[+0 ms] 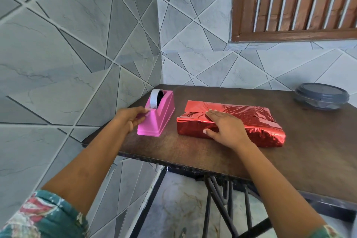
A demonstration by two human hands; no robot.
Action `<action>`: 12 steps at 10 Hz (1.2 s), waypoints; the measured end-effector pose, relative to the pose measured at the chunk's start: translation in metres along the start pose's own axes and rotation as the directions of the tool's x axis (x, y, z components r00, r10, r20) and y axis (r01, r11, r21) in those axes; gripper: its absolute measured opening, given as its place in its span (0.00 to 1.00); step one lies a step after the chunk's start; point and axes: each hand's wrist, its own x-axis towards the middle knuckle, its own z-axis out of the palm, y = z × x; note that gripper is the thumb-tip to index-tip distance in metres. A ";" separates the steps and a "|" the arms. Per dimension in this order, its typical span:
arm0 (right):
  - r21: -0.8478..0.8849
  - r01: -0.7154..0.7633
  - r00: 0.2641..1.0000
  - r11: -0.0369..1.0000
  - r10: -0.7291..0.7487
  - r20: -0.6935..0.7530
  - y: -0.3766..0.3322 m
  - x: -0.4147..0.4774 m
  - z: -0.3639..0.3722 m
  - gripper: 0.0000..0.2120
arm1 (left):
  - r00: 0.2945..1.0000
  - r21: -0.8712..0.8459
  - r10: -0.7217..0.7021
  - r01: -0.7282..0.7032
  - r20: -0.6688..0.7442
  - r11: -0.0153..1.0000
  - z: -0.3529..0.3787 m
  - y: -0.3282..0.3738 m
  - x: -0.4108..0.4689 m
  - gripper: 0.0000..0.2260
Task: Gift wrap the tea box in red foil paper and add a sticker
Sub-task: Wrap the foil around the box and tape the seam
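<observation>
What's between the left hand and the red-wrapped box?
Head view: the pink tape dispenser stands between the left hand and the red-wrapped box, then a bare strip of table.

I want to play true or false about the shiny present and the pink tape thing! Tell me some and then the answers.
1. The right hand lies flat on the red wrapped box. True.
2. The left hand holds scissors. False: its fingers pinch the tape at the front of the pink tape dispenser.
3. The dispenser stands left of the box without touching it. True.
4. The grey container at the far right of the table has its lid off. False: the lid is on.
</observation>
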 end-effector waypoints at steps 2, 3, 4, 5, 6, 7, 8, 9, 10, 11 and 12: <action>-0.002 -0.003 1.000 1.000 0.003 0.008 -0.001 0.000 -0.001 0.30 | 0.993 0.070 0.111 -0.109 -0.028 0.992 0.000 -0.011 0.008 0.11; -0.003 -0.004 1.000 1.000 0.004 0.009 -0.001 0.000 -0.002 0.30 | 0.974 0.253 0.219 -0.200 -0.050 0.947 -0.004 -0.013 0.011 0.04; -0.001 -0.006 1.000 1.000 0.006 0.014 -0.002 0.000 -0.002 0.30 | 0.947 0.434 0.320 -0.283 -0.013 0.855 -0.007 -0.012 0.010 0.06; -0.009 -0.010 1.000 1.000 0.010 0.018 -0.002 0.000 -0.003 0.30 | 0.898 0.647 0.437 -0.360 0.047 0.672 -0.008 -0.013 0.008 0.06; -0.012 -0.006 1.000 1.000 0.007 0.020 -0.002 0.000 -0.003 0.30 | 0.860 0.729 0.507 -0.378 0.049 0.571 -0.017 -0.020 0.002 0.05; -0.009 -0.011 1.000 1.000 0.011 0.026 -0.002 0.000 -0.003 0.30 | 0.777 0.711 0.628 -0.465 0.043 0.527 -0.022 -0.017 -0.010 0.04; -0.005 -0.014 0.999 1.000 0.014 0.028 -0.003 0.000 -0.004 0.30 | 0.788 0.434 0.592 -0.598 0.168 0.674 0.005 -0.005 -0.032 0.04; -0.001 -0.014 1.000 1.000 0.014 0.027 -0.003 -0.001 -0.004 0.30 | 0.853 0.185 0.454 -0.504 0.255 0.843 0.052 0.000 -0.043 0.04; 0.013 -0.012 1.000 1.000 0.012 0.026 -0.003 0.000 -0.003 0.30 | 0.906 0.117 0.261 -0.314 0.332 0.942 0.098 -0.004 -0.044 0.13; 0.023 -0.004 1.000 1.000 0.004 0.020 -0.001 0.000 -0.002 0.30 | 0.934 0.159 0.135 -0.196 0.331 0.968 0.129 -0.008 -0.034 0.20; 0.025 -0.003 1.000 1.000 0.003 0.004 0.001 0.000 0.001 0.30 | 0.950 0.307 0.027 -0.127 0.311 0.943 0.141 -0.007 -0.028 0.07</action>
